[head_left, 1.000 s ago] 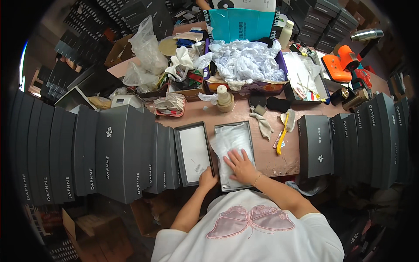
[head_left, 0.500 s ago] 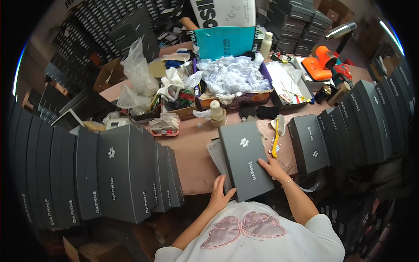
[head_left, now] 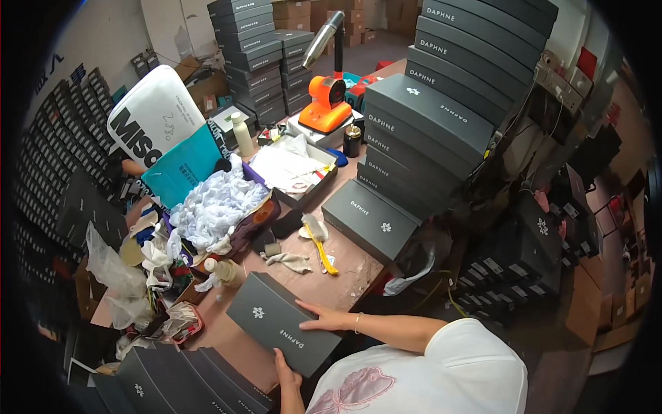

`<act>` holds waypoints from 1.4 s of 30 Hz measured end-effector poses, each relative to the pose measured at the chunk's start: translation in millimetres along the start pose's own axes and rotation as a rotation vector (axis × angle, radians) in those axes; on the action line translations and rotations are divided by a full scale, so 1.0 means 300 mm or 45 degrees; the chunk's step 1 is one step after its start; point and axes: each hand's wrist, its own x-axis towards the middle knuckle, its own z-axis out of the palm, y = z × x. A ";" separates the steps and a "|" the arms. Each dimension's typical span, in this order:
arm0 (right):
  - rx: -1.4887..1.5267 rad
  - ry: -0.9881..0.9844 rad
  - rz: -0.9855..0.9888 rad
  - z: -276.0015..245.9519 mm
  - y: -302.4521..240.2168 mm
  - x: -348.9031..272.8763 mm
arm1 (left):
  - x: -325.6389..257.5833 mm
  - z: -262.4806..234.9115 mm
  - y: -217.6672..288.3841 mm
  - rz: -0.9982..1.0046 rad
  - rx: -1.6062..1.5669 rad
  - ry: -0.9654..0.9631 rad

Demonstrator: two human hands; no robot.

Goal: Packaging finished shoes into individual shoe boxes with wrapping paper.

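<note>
Looks like the handling step for a lidded box: both hands are on the dark grey box (head_left: 272, 319) at the near edge of the pinkish table (head_left: 224, 348), probably steadying or shifting it. Right hand (head_left: 327, 319) comes over the lid from the right, its grip spread, thumb and fingers apart on the lid and not wrapped round it. Left hand (head_left: 287, 372) is at the near long side, thumb up against the lid's edge; remaining fingers hidden, so can't tell if that grip pinches the box or only props it. From this hold, a move calls for even support from both sides, the lid kept pressed on, and the far end kept off the cream-topped bottle (head_left: 226, 272) just beyond it. Box looks: long, matte, slim, lid seated all round as far as it shows, pale flower mark toward the far left end, pale lettering nearer the hands, no dents visible. It sits askew to the table edge, the near right end close to the white top (head_left: 476, 366). Can't tell if it rests on the table or is slightly raised; contents out of sight. Yellow-handled brush (head_left: 321, 250) and a crumpled cloth (head_left: 288, 261) lie past it; similar boxes are in a tall stack (head_left: 476, 69) to the right and a row (head_left: 155, 379) at lower left.
</note>
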 end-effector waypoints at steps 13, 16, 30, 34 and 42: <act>-0.650 1.320 -1.190 -0.975 -0.870 -0.747 | -0.210 1.499 0.483 0.404 0.100 -1.147; -0.032 1.369 -0.725 -1.362 -0.812 -0.929 | -0.284 1.541 0.367 0.390 0.393 -1.497; 0.040 -0.285 -0.235 -0.084 -0.234 -0.262 | -0.655 0.126 0.609 1.587 0.923 1.089; -0.059 -0.851 -0.381 0.287 -0.368 0.001 | -0.900 -0.233 0.618 1.295 1.537 1.521; 0.646 -0.575 0.023 0.986 -0.754 0.104 | -1.051 -0.526 0.640 1.310 0.963 1.585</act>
